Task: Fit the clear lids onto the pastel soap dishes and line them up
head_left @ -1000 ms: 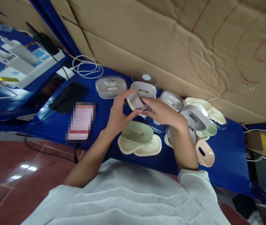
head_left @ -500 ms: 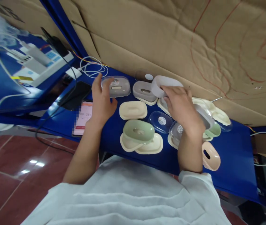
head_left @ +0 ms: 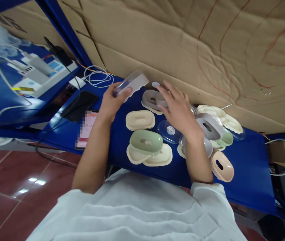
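Observation:
My left hand [head_left: 113,102] grips an oval plastic soap box [head_left: 135,84] with a clear lid, lifted and tilted on its side. My right hand [head_left: 176,107] has its fingers spread and appears to hold nothing. Below its fingertips lies a grey slotted soap dish [head_left: 149,98] on a cream base. Nearer me are a cream oval tray [head_left: 140,119], a green slotted dish [head_left: 146,142] over cream trays [head_left: 161,159], and a clear lid with a round sticker [head_left: 166,132]. Right of my forearm sit another grey dish [head_left: 209,126] and a peach slotted dish [head_left: 222,166].
A phone [head_left: 88,129] with a lit screen and a black device [head_left: 82,105] lie at the left. A power strip [head_left: 52,77] and coiled white cable [head_left: 98,77] are behind them. Cardboard [head_left: 157,43] walls the back of the blue table [head_left: 250,180].
My left hand has picked up the clear-lidded soap box and tilted it. The pale oval dish has left my right hand's grasp; that hand has moved left and its fingers have spread.

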Available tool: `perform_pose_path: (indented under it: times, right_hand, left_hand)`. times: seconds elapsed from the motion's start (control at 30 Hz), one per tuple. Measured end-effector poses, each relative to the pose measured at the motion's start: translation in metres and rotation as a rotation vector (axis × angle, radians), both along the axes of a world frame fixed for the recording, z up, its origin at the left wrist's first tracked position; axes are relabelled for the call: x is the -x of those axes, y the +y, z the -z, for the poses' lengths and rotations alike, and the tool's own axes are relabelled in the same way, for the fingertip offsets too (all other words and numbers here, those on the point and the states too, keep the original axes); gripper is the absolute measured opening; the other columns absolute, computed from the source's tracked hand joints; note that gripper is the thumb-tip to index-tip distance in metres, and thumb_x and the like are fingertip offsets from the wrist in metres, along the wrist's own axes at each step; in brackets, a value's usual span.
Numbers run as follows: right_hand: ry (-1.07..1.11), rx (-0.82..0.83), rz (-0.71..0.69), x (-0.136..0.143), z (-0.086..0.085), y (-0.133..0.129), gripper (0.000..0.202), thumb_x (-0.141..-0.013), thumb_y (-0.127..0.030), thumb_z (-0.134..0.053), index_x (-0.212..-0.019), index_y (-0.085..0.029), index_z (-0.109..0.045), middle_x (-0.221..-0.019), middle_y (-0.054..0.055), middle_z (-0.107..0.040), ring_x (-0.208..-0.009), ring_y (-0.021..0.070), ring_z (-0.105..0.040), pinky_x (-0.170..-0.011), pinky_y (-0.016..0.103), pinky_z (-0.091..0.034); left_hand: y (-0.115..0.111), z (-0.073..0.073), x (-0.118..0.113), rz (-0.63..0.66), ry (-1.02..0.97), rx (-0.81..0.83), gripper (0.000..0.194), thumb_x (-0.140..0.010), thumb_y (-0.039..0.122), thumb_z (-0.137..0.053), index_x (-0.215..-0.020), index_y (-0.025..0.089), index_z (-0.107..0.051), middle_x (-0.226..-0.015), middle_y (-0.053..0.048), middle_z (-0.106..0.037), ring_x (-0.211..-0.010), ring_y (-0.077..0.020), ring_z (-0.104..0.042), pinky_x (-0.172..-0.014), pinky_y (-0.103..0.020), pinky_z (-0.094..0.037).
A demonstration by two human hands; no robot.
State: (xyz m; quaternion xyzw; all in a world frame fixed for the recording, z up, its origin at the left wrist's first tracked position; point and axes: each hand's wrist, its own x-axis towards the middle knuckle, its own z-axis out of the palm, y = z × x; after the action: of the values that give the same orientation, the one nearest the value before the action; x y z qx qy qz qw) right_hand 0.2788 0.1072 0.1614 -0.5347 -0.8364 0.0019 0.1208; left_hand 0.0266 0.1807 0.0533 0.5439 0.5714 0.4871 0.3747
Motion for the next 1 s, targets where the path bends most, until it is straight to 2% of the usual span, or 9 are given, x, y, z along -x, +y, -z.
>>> perform_pose_path:
  times: [0.07,0.17,0.23,0.33,0.43,0.57,0.67,0.77,1.0]
  right_hand:
    - [-0.003,-0.024,-0.031,0.011,-0.006,-0.001,0.069,-0.104,-0.027,-0.055,-0.168,-0.033,-0.032,-0.177,0.000,-0.029,-0.163,0.0274,-0.026,-0.130,0.055,-0.032]
    - [-0.054,0.024,0.011,0.018,-0.014,-0.002,0.081,-0.098,-0.036,-0.067,-0.161,-0.065,-0.024,-0.163,-0.020,-0.048,-0.166,0.0281,-0.016,-0.128,0.063,-0.035]
    - [-0.073,0.020,0.047,0.017,-0.015,-0.002,0.083,-0.094,-0.041,-0.071,-0.157,-0.070,-0.026,-0.157,-0.020,-0.055,-0.165,0.0338,-0.018,-0.123,0.069,-0.040]
    - [-0.054,-0.054,0.049,0.010,-0.010,-0.001,0.074,-0.100,-0.037,-0.062,-0.163,-0.059,-0.030,-0.165,-0.011,-0.048,-0.163,0.0368,-0.026,-0.121,0.070,-0.041]
    - [-0.046,-0.085,0.066,0.007,-0.001,0.001,0.067,-0.106,-0.029,-0.049,-0.164,-0.056,-0.030,-0.166,-0.007,-0.046,-0.161,0.0312,-0.029,-0.124,0.066,-0.039]
    - [0.000,-0.099,0.070,0.008,0.005,0.003,0.050,-0.109,-0.027,-0.043,-0.152,-0.050,-0.053,-0.162,-0.004,-0.050,-0.153,0.0308,-0.038,-0.125,0.058,-0.038]
    - [0.097,-0.160,0.038,0.001,0.001,0.000,0.036,-0.110,-0.030,-0.044,-0.137,-0.039,-0.067,-0.142,0.004,-0.062,-0.133,0.0311,-0.055,-0.115,0.053,-0.047]
    - [0.242,-0.156,0.019,-0.016,-0.011,-0.006,0.028,-0.109,-0.032,-0.048,-0.127,-0.034,-0.069,-0.123,0.007,-0.065,-0.113,0.0276,-0.064,-0.101,0.046,-0.056]
    - [0.142,-0.231,0.322,-0.069,-0.014,0.004,0.024,-0.102,-0.025,-0.054,-0.122,-0.027,-0.067,-0.121,0.011,-0.062,-0.114,0.0295,-0.064,-0.098,0.048,-0.054]
  left_hand:
    - [-0.003,-0.012,-0.016,0.187,-0.210,0.039,0.066,-0.082,0.071,-0.077,-0.125,0.021,-0.067,-0.116,-0.009,-0.074,-0.115,-0.0307,-0.072,-0.101,-0.050,-0.058]
    - [-0.007,-0.024,-0.039,0.379,-0.376,0.065,0.054,-0.090,0.067,-0.071,-0.125,0.025,-0.069,-0.115,-0.005,-0.078,-0.113,-0.0270,-0.073,-0.103,-0.050,-0.058]
    - [-0.008,-0.027,-0.052,0.423,-0.413,0.075,0.049,-0.095,0.066,-0.063,-0.126,0.028,-0.070,-0.113,-0.004,-0.080,-0.117,-0.0274,-0.073,-0.102,-0.050,-0.059]
    - [-0.011,-0.022,-0.062,0.430,-0.425,0.072,0.052,-0.101,0.068,-0.052,-0.123,0.026,-0.073,-0.106,-0.005,-0.081,-0.123,-0.0290,-0.072,-0.101,-0.048,-0.060]
    - [-0.016,-0.015,-0.066,0.397,-0.397,0.046,0.055,-0.103,0.069,-0.048,-0.124,0.024,-0.073,-0.100,-0.005,-0.082,-0.124,-0.0281,-0.072,-0.104,-0.046,-0.059]
    - [-0.019,-0.009,-0.066,0.402,-0.483,0.154,0.058,-0.106,0.070,-0.040,-0.132,0.027,-0.068,-0.112,-0.004,-0.081,-0.125,-0.0272,-0.071,-0.104,-0.048,-0.060]
    - [-0.016,-0.010,-0.063,0.336,-0.563,0.207,0.059,-0.107,0.069,-0.036,-0.140,0.028,-0.061,-0.128,-0.005,-0.077,-0.129,-0.0273,-0.069,-0.103,-0.049,-0.062]
    - [-0.015,-0.014,-0.059,0.285,-0.605,0.157,0.062,-0.106,0.070,-0.038,-0.145,0.026,-0.056,-0.141,-0.007,-0.070,-0.136,-0.0295,-0.065,-0.102,-0.051,-0.061]
    - [-0.022,-0.005,-0.064,0.307,-0.584,0.104,0.042,-0.100,0.058,-0.062,-0.131,0.030,-0.058,-0.140,-0.007,-0.069,-0.134,-0.0298,-0.066,-0.103,-0.053,-0.062]
